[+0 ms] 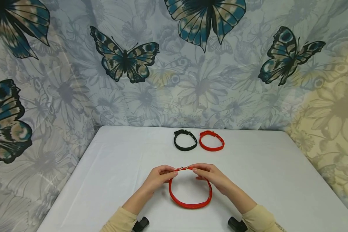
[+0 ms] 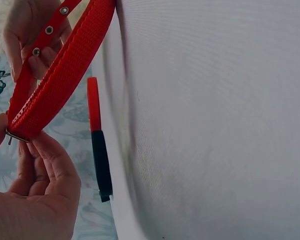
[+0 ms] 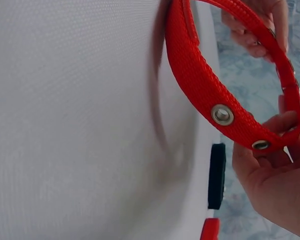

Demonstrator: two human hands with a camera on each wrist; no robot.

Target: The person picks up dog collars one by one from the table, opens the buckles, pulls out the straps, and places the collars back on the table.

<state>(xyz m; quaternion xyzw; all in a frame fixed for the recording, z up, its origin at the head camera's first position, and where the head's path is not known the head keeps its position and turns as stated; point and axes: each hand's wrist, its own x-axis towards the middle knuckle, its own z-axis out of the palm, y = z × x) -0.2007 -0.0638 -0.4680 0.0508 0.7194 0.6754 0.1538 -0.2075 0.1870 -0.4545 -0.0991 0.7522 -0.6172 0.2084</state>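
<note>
A large red collar [image 1: 191,206] forms a loop, its lower curve close over the white table. At the buckle [image 2: 17,136] end, my left hand [image 1: 159,177] pinches it between thumb and fingers. My right hand [image 1: 213,176] grips the strap on the other side of the buckle, thumb towards the loop's inside. Metal eyelets [image 3: 222,115] run along the strap in the right wrist view. From the left wrist, the padded band [image 2: 72,70] rises past the left fingertips.
Farther back on the white table [image 1: 119,154] lie a black collar [image 1: 185,149] and a smaller red collar [image 1: 211,149], side by side, each buckled into a ring. A butterfly-printed cloth [image 1: 203,106] hangs behind the table's far edge.
</note>
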